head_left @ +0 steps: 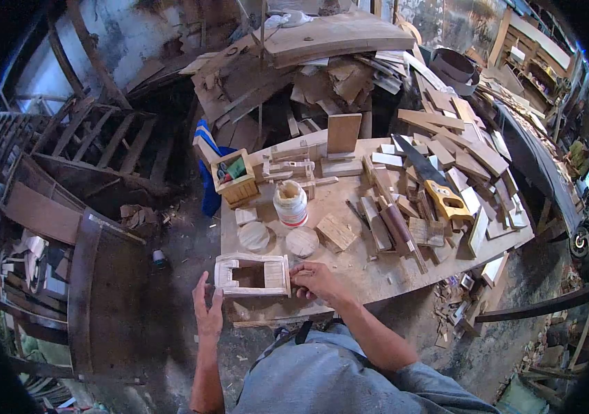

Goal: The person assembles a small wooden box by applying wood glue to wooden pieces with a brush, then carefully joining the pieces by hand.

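Head view, wooden frame (252,274) flat — long axis left-right

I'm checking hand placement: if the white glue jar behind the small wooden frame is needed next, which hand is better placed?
Probably the right hand: it grips the small wooden frame's right end, almost straight below the white glue jar. The left hand lies further left.

I'm in a woodworking shop. My surface (377,265) is a plywood sheet strewn with offcuts (439,159), a handsaw (432,183) and a glue jar (290,204). Beyond it, scrap boards (322,69) are heaped high, and unfinished wooden frames (94,138) lean over a dirt floor.
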Action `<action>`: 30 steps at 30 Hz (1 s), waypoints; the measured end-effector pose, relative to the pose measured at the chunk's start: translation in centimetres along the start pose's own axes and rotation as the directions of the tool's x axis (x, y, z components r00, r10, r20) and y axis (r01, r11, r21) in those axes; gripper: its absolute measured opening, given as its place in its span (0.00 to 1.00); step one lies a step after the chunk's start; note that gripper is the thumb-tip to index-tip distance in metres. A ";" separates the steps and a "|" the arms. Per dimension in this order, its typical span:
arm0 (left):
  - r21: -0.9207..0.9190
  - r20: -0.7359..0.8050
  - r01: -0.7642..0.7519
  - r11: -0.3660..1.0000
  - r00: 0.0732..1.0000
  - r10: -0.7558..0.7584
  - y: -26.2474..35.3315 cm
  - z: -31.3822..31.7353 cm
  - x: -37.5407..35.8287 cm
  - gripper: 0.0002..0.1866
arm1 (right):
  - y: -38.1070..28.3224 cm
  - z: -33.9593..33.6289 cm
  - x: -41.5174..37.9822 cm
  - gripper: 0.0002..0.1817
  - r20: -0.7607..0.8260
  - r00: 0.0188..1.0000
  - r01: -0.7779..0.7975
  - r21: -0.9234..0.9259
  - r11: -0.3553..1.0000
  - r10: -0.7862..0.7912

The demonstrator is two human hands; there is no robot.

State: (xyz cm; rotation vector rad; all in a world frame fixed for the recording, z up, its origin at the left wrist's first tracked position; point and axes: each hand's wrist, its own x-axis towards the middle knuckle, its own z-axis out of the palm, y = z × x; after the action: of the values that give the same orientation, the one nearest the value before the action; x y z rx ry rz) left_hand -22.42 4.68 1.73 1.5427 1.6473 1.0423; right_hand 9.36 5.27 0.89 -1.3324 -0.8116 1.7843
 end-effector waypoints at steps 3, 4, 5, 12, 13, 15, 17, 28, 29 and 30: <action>0.004 0.006 -0.033 0.999 0.999 0.033 0.7 -0.1 -0.2 0.30 | 0.0 0.3 0.0 0.10 0.000 1.000 0.009 -0.076 0.997 -0.009; 0.010 0.002 -0.028 1.000 1.000 0.028 0.9 -0.1 -0.2 0.30 | 0.0 0.3 0.1 0.10 -0.004 1.000 0.014 -0.075 0.997 -0.015; 0.014 -0.001 -0.023 1.000 1.000 0.023 1.1 -0.1 -0.3 0.30 | 0.2 0.3 0.3 0.10 -0.008 1.000 0.019 -0.075 0.997 -0.020; -0.029 -0.004 -0.013 0.999 1.000 0.012 1.0 0.2 -0.4 0.29 | 0.2 0.6 0.0 0.12 -0.028 0.999 0.031 -0.072 0.997 -0.033; -0.040 -0.001 0.003 0.999 1.000 -0.003 0.7 0.2 -0.3 0.29 | 0.1 0.7 0.0 0.12 -0.033 0.999 0.031 -0.078 0.996 -0.034; -0.061 0.005 0.034 0.998 0.999 -0.034 0.0 0.3 -0.2 0.29 | -0.1 0.7 -0.1 0.12 -0.043 0.998 0.031 -0.091 0.995 -0.035; -0.052 -0.004 0.030 0.998 1.000 -0.030 0.0 0.3 -0.3 0.29 | 0.2 0.7 0.0 0.12 -0.032 0.999 0.035 -0.073 0.997 -0.037; -0.095 -0.011 0.046 0.994 0.999 -0.048 -0.3 0.5 -0.2 0.30 | 0.4 0.7 0.0 0.13 -0.063 0.996 0.055 -0.044 0.998 -0.058; -0.130 -0.012 0.064 0.990 0.998 -0.066 0.1 0.5 -0.3 0.31 | 0.7 0.4 0.0 0.14 -0.083 0.993 0.083 -0.049 0.995 -0.086; -0.162 -0.015 0.080 0.984 0.996 -0.084 0.5 0.4 -0.4 0.32 | 0.9 0.3 -0.1 0.14 -0.100 0.988 0.110 -0.053 0.992 -0.115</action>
State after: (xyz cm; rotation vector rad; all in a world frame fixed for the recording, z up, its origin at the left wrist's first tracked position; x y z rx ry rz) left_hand -21.83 4.30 1.95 1.3523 1.5855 1.1224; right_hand 8.95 4.71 0.27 -1.3693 -0.8595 1.6044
